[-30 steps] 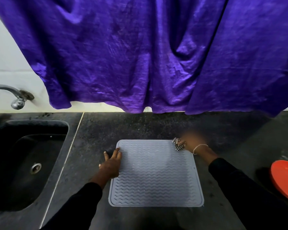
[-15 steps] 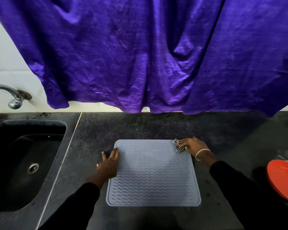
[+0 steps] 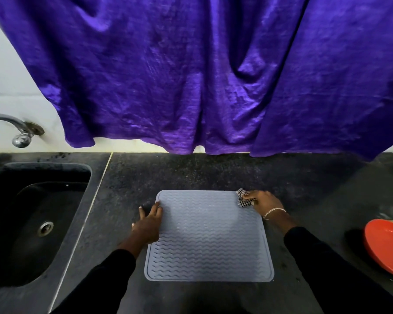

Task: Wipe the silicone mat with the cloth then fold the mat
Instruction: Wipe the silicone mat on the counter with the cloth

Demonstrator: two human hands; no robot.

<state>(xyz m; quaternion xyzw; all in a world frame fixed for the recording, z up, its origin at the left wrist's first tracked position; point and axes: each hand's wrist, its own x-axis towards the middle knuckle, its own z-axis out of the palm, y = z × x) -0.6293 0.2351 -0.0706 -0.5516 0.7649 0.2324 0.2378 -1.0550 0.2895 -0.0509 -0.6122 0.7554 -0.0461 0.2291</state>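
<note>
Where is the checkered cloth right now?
Bunched in the right hand, the cloth sits on the mat's far right corner.

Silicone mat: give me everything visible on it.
The silicone mat is grey-blue, roughly square with rounded corners, a raised rim and rows of wavy ridges. It lies flat and unfolded on the dark countertop, right of the sink. The left hand presses its left edge; the right hand holds a checked cloth on its far right corner.
</note>
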